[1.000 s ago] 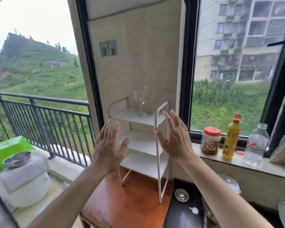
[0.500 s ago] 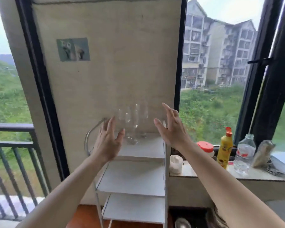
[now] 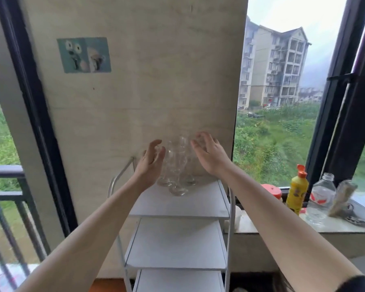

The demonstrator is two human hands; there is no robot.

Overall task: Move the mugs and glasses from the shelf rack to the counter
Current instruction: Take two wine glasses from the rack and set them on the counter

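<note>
A cluster of clear stemmed glasses (image 3: 178, 165) stands at the back of the top tier of a white shelf rack (image 3: 188, 205), against the beige wall. My left hand (image 3: 149, 163) is at the cluster's left side, fingers curled and apart, at or just short of the leftmost glass. My right hand (image 3: 209, 152) hovers at the cluster's right side, fingers spread and bent. Neither hand clearly grips a glass. The two lower tiers of the rack hold nothing.
A stone window ledge (image 3: 335, 225) runs to the right of the rack with a yellow bottle (image 3: 297, 192), a clear plastic bottle (image 3: 321, 197), a red-lidded jar (image 3: 272, 191) and a white cup (image 3: 237, 216). A black balcony railing (image 3: 4, 194) is at the left.
Both hands have reached forward and up from in front of the rack to either side of the glasses. The view has closed in on the rack's top tier.
</note>
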